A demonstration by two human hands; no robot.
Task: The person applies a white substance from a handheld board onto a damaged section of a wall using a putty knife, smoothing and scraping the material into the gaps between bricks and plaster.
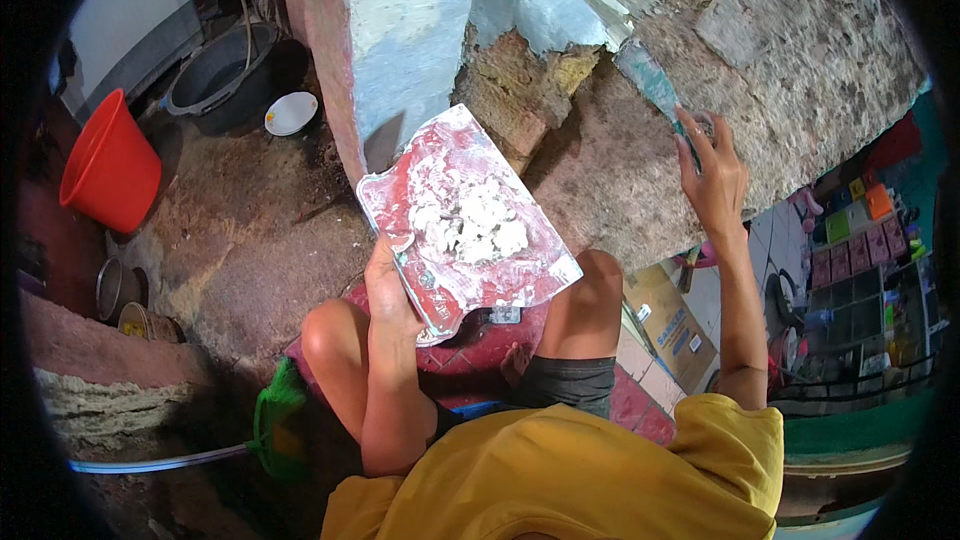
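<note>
A reddish board (425, 280) smeared with white lies tilted in front of me, held at its near left edge by my left hand (392, 290). The thumb shows on the board's edge; the other fingers are hidden beneath. Lumpy white putty (475, 225) is heaped on its middle. To the right, my right hand (718, 175) grips a putty knife (648, 80) with a greenish, white-smeared blade. The blade tip is by the rough stone surface (780, 110), near the edge of a pale blue wall (410, 30) with a broken lower part (520, 90).
On the floor at left stand a red bucket (112, 162), a black tub (225, 80) and a white plate (291, 114). A green broom (277, 408) lies near my left elbow. At right are a cardboard box (680, 335) and a rack (855, 315) with several items.
</note>
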